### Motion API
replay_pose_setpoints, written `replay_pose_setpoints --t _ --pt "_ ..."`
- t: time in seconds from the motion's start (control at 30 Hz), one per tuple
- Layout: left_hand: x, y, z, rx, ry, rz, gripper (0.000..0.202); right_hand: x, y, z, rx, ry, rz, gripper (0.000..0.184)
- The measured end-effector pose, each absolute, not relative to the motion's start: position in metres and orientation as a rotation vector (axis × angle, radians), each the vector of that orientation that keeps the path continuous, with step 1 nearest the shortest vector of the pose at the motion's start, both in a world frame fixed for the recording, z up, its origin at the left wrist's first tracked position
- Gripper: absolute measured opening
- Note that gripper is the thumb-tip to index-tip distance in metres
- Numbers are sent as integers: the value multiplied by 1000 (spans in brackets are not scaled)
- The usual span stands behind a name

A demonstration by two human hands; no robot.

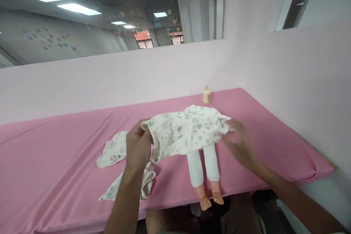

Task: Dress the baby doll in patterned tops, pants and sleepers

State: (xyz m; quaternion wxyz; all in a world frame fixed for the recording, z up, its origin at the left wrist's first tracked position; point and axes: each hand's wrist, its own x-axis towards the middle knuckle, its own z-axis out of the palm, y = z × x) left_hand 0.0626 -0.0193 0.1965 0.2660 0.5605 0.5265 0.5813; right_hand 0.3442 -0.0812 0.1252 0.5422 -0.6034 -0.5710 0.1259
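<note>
Both hands are out over the pink surface (55, 175), working at a printed baby garment (186, 131) spread across a doll (204, 175). His or her left hand (138, 146) is curled shut around the garment's left edge, thumb and fingers pinching the cloth near a sleeve opening and lifting it a little off the surface. That cloth is white with small green and pink figures, and it hangs from the grip in a loose fold.

Over on the other side, the right hand (240, 146) is blurred with motion; its fingers look spread and flat, just beside the garment's right edge, and I cannot tell whether they touch the cloth.

Only the doll's lower half shows: two legs in white leggings stick out from under the garment toward the near edge of the surface, and the bare feet hang just over that edge. Its head and arms are hidden by the cloth.

A second piece of the same printed cloth (113, 151) lies crumpled on the surface behind and below the left hand. A small cream bottle (207, 95) stands upright at the back, close to the pale pink wall (287, 80), well apart from both hands.
</note>
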Motion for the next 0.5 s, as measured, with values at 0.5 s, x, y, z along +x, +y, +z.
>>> replay_pose_setpoints --t 0.5 --pt "40 -54 286 2342 1409 1136 17 296 -82 211 -1085 -1297 768 16"
